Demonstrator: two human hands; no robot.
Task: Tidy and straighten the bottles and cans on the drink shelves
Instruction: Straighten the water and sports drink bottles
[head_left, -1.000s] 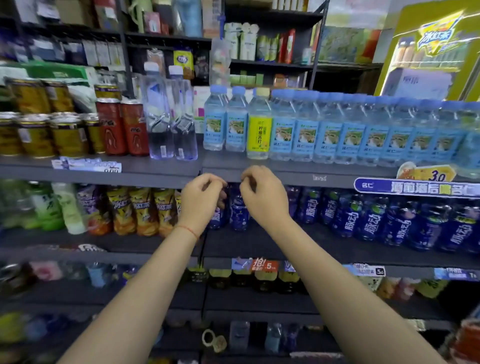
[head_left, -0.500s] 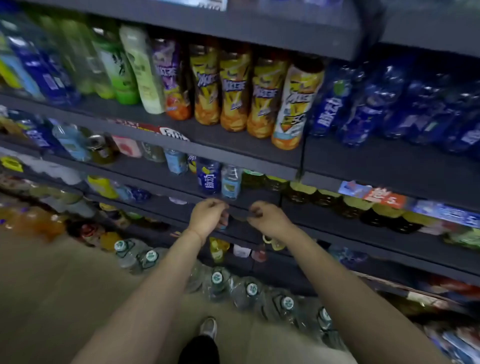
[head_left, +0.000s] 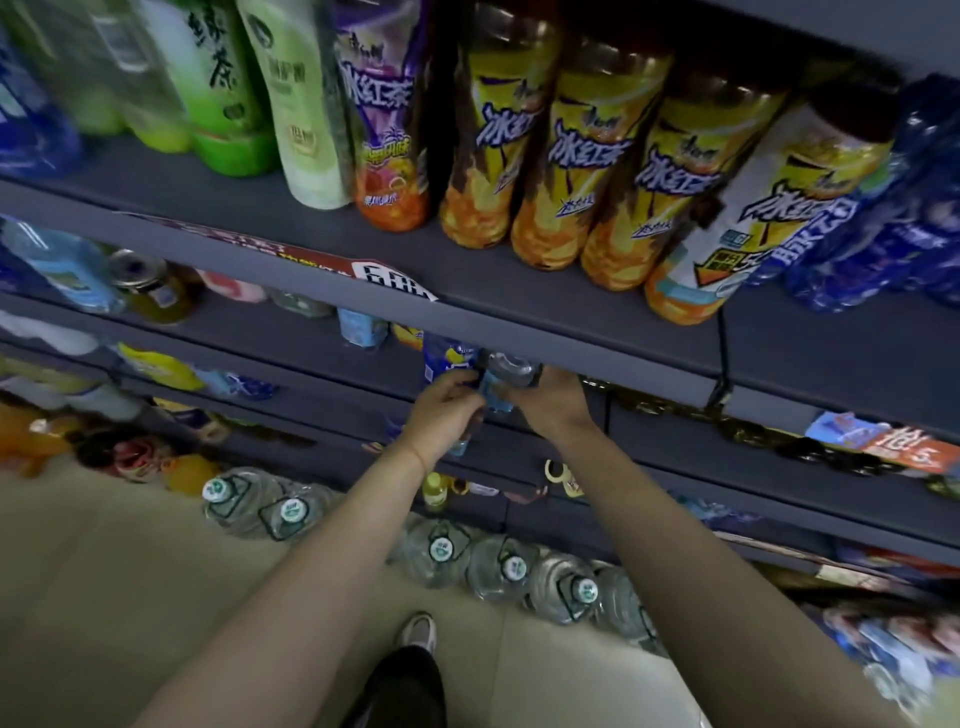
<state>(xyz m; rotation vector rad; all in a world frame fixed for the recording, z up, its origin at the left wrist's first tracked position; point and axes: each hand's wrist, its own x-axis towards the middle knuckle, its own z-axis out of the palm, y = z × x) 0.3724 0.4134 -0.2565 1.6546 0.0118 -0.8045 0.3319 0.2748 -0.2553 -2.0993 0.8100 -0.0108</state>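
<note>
On a low grey shelf (head_left: 332, 358) a small clear bottle with a light-blue label (head_left: 500, 382) sits between my two hands. My left hand (head_left: 441, 413) curls its fingers round the bottle's left side. My right hand (head_left: 553, 402) wraps round its right side near the top. A dark-blue bottle with a yellow mark (head_left: 445, 354) stands just behind my left hand, touching the held one. The lower part of the clear bottle is hidden by my fingers.
The shelf above holds yellow iced-tea bottles (head_left: 587, 171), green tea bottles (head_left: 223, 88) and blue bottles (head_left: 883, 234); its front lip overhangs my hands. Large water jugs (head_left: 441, 551) line the floor below. My shoe (head_left: 418, 631) stands on the beige floor.
The view dropped from the upper water shelves to the low ones. My hands moved up and in to the low shelf and closed round the clear blue-label bottle.
</note>
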